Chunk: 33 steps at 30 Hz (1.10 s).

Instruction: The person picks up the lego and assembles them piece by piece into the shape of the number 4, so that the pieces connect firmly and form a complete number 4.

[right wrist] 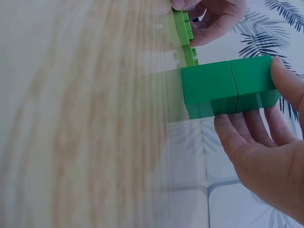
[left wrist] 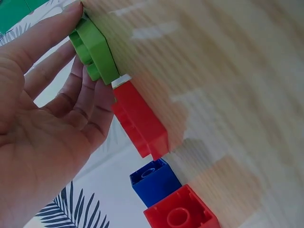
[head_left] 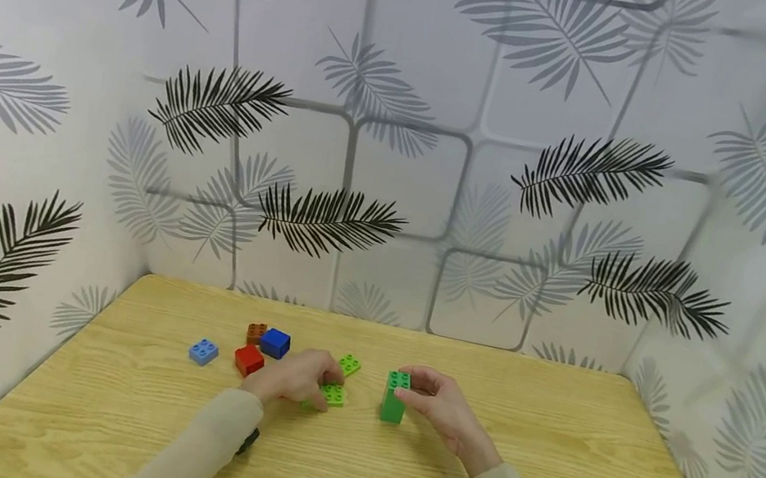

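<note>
My right hand (head_left: 441, 409) holds an upright stack of two green toy building bricks (head_left: 394, 397) between thumb and fingers. In the right wrist view the stack's lower end meets the wooden table. To the left, my left hand (head_left: 299, 376) pinches a lime-green building brick (head_left: 332, 395) lying studs-up on the table; the hand covers part of it. Just behind it lies a second lime-green brick (head_left: 349, 364). The left wrist view has a red brick (left wrist: 140, 121) close by the left fingers, hidden from the head view.
Left of the left hand lie a red brick (head_left: 249, 360), a dark blue brick (head_left: 275, 343), a brown brick (head_left: 256, 333) and a light blue brick (head_left: 203, 352). A leaf-patterned backdrop (head_left: 392, 274) stands around the back and sides of the wooden table (head_left: 328, 475).
</note>
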Each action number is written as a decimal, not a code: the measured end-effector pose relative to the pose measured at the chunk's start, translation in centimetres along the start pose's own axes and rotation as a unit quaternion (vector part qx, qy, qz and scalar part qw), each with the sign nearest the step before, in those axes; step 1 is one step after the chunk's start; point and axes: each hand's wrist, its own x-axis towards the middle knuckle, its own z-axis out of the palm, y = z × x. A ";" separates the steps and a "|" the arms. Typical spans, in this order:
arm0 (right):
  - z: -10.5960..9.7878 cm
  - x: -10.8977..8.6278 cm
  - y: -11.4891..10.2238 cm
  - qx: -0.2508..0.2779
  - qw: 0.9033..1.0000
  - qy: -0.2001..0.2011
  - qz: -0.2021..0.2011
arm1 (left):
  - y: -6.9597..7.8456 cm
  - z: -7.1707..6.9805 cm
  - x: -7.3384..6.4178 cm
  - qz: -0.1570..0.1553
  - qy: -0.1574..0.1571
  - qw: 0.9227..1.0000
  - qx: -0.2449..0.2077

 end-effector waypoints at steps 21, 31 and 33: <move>-0.1 0.0 0.0 0.014 1.000 0.007 -0.003 | 0.8 -1.0 0.3 0.012 0.041 0.997 -0.067; 0.0 0.0 -0.1 0.020 1.000 0.000 -0.004 | 1.8 -1.1 0.9 0.070 0.127 0.986 -0.079; 0.1 0.0 -0.1 0.020 1.000 -0.001 -0.003 | 2.2 -1.0 0.9 0.085 0.140 0.983 -0.079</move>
